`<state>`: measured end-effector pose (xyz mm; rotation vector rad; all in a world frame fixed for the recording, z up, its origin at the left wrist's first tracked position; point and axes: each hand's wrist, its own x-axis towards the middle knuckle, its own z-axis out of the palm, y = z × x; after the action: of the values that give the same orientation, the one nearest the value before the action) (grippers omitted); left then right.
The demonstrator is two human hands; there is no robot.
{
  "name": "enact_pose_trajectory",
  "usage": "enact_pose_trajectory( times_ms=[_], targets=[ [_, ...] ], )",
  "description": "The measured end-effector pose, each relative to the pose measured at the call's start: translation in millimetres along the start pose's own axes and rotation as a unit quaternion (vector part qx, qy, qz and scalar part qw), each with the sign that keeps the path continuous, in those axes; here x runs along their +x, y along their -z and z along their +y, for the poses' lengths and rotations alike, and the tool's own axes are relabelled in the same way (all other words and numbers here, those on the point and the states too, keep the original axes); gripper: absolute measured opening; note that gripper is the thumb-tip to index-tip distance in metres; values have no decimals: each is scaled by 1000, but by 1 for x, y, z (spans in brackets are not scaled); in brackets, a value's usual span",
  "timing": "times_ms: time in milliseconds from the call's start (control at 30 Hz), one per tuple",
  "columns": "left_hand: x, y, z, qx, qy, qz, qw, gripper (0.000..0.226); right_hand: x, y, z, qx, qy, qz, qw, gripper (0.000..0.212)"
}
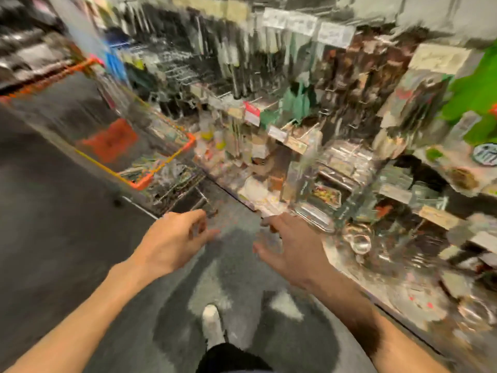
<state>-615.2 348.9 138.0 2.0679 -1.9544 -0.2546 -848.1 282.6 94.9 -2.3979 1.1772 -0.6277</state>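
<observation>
The whole view is heavily blurred. My left hand and my right hand both reach forward over a grey floor, side by side with a gap between them. Their fingers are loosely spread and hold nothing. Just beyond the right hand's fingertips runs the lower edge of a store shelf packed with small goods. A shopping cart with orange trim stands ahead of my left hand, apart from it.
Shelving with hanging packets and metal bowls fills the right and back. A green sign hangs at the far right. The grey floor opens to the left. My white shoe shows below.
</observation>
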Motion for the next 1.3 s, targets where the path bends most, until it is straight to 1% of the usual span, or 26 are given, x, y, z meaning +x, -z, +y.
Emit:
enact_pose_trajectory(
  times_ms=[67,133,200,267,333,400,500,600,733,800,867,933,967,1033,1133,1200,1267,1300],
  targets=[
    [-7,4,-59,18,51,25,998,31,40,-42,-24,-5,34,-38,999,43],
    [-5,9,-119,32,110,18,993,25,82,-84,-49,-4,55,-78,995,45],
    [-1,11,-178,44,143,21,988,25,124,-124,-79,0,63,-127,990,52],
    [6,14,-232,43,174,27,983,30,163,-167,-105,-7,83,-157,984,52],
    [18,19,-279,49,205,1,978,33,200,-205,-126,-14,102,-165,981,46],
    [35,25,-320,56,231,-31,971,35,234,-234,-145,-13,102,-165,981,45],
    [65,28,-375,46,250,-55,966,33,278,-266,-167,-21,57,-204,977,46],
    [99,23,-421,24,261,-63,963,27,323,-295,-172,-31,43,-227,973,43],
    [142,6,-464,-28,260,-62,963,28,385,-324,-165,-34,-10,-269,962,33],
    [170,-4,-482,-53,254,-60,964,24,417,-341,-159,-18,-35,-278,960,27],
    [202,-13,-498,-77,252,-63,963,22,453,-360,-151,-22,-51,-302,952,31],
    [236,-28,-517,-97,256,-79,959,28,496,-383,-140,-36,-63,-326,943,37],
    [253,-37,-528,-105,264,-93,954,33,518,-395,-135,-39,-74,-333,939,37],
    [287,-58,-553,-127,290,-118,941,41,563,-426,-119,-31,-91,-347,933,35],
    [333,-92,-593,-177,335,-143,915,37,626,-479,-94,-9,-141,-389,910,32],
    [358,-112,-617,-206,384,-169,884,36,659,-514,-77,24,-204,-411,888,37],
    [381,-133,-644,-227,428,-188,854,36,687,-550,-55,48,-263,-420,867,47],
    [391,-144,-658,-235,448,-188,842,37,698,-567,-45,53,-290,-422,857,50]
  ],
)
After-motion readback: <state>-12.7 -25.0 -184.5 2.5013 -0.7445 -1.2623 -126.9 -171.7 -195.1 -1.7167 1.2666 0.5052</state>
